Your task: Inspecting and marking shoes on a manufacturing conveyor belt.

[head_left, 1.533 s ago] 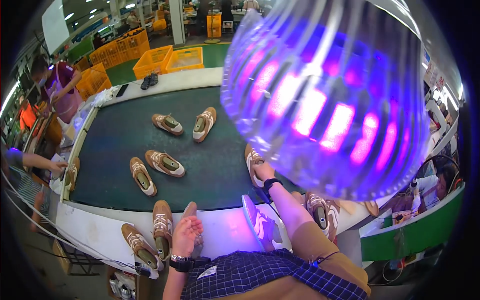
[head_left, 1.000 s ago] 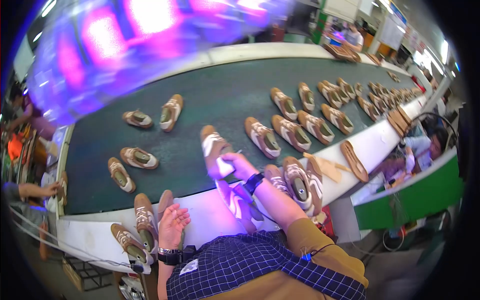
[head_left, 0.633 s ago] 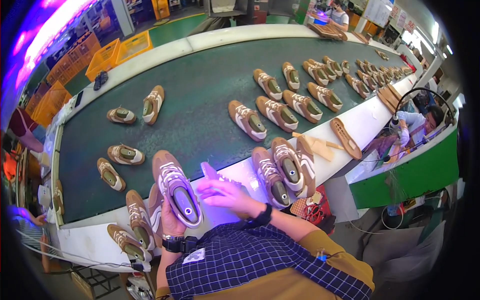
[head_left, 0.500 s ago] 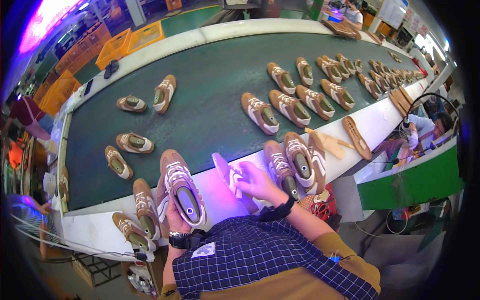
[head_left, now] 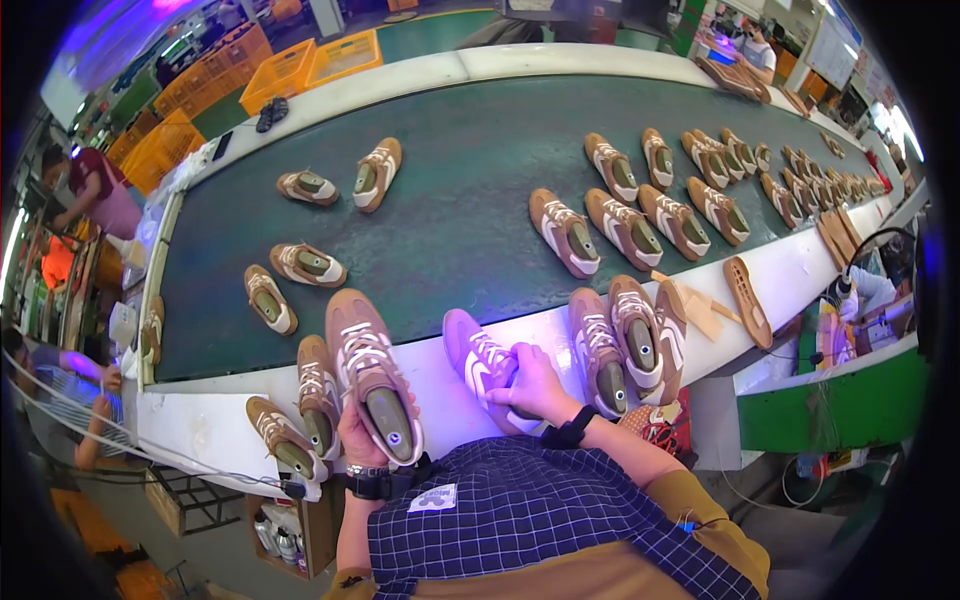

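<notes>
My left hand grips the heel of a brown sneaker with white stripes, holding it up over the white edge of the work table. My right hand is closed on a second sneaker that lies on the white edge under purple light. A black watch band sits on each wrist. Two more brown sneakers lie just right of my right hand, and two others lie left of my left hand.
A dark green conveyor belt carries several brown sneakers, a dense row at the right and scattered ones at the left. Loose soles lie on the white edge at right. Yellow crates stand behind. Other people work at the left.
My head has turned down from a purple lamp toward the table. My left hand has raised the brown sneaker closer; my right hand has moved from the belt's edge onto the second sneaker.
</notes>
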A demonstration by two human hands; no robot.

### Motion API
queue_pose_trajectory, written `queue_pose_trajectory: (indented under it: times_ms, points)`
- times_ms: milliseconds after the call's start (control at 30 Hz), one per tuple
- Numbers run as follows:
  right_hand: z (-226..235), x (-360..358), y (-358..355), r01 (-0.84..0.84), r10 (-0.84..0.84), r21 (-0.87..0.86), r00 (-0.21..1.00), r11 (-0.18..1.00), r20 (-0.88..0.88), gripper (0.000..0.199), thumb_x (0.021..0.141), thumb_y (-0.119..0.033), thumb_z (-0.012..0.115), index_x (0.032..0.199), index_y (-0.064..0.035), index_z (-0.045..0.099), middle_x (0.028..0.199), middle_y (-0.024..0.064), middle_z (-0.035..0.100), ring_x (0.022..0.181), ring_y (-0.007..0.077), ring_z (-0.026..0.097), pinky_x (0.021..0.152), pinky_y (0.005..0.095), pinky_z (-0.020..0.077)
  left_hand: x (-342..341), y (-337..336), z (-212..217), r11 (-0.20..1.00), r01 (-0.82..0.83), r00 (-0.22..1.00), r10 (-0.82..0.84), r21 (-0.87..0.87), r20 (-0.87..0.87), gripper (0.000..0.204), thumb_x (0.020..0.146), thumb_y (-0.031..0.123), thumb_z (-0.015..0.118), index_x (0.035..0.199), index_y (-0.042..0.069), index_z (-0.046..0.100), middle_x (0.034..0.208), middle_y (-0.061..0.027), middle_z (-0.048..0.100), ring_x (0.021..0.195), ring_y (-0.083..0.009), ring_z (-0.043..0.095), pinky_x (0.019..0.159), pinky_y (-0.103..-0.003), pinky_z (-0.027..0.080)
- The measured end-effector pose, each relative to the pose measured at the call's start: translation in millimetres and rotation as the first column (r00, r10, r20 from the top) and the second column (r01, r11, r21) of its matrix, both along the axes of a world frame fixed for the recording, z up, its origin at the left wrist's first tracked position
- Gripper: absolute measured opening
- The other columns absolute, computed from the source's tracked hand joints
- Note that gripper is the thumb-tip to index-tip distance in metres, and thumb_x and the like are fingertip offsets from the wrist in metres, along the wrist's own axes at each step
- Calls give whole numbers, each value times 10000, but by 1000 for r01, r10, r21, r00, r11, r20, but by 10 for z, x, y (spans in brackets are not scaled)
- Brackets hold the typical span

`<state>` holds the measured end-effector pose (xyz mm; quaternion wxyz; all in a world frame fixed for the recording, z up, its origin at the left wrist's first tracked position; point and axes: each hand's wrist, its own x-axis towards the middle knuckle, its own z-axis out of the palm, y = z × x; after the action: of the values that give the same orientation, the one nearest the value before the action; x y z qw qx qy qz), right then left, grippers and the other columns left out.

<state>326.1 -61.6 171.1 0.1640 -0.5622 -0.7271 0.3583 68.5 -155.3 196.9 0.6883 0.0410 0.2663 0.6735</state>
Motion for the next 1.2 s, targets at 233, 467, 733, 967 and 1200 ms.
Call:
queue_pose_trajectory:
  times_ms: [233, 467, 733, 967, 1200]
  points:
    - [-1, -239, -31, -80, 106, -284, 991, 955, 79, 801, 581, -554, 717, 1021, 83, 510, 922, 217, 630, 841, 347, 631, 752, 375, 497, 80, -5, -121, 991, 113, 975, -126, -78, -181, 780, 797, 573, 488, 1262, -47, 403, 1137, -222, 538, 961, -353, 572, 815, -457, 479]
    - [-411, -777, 12, -269, 201, -227, 938, 936, -282, 567, 743, -448, 645, 1056, 19, 573, 916, 163, 639, 788, 297, 640, 689, 367, 525, 230, -1, 142, 996, 94, 992, -94, -4, -79, 678, 833, 505, 442, 1247, -32, 427, 1096, -266, 548, 942, -388, 588, 807, -494, 494]
    - [-112, -187, 854, -169, -224, -525, 766, 834, -603, 250, 940, -278, 421, 1006, -49, 499, 856, 132, 625, 634, 203, 633, 489, 310, 527, 266, 74, 328, 975, 188, 978, -175, 118, -113, 739, 783, 562, 479, 1214, -39, 446, 1043, -240, 561, 891, -353, 587, 781, -444, 486]
    - [255, 621, 2059, 191, -293, -252, 834, 949, -468, 183, 847, -186, 523, 914, -18, 550, 780, 123, 624, 656, 213, 627, 543, 326, 509, 485, 243, 111, 994, 92, 989, -98, -62, -111, 668, 832, 511, 431, 1191, -51, 455, 1028, -215, 566, 858, -338, 577, 747, -437, 468]
    - [216, 1515, 3149, 456, -456, 175, 889, 873, -44, 364, 729, -204, 620, 997, 36, 563, 985, 261, 615, 968, 377, 592, 836, 403, 468, 803, 516, 248, 987, 105, 986, -118, -119, -117, 679, 828, 525, 434, 1188, -51, 460, 1017, -199, 573, 856, -322, 577, 756, -434, 469]
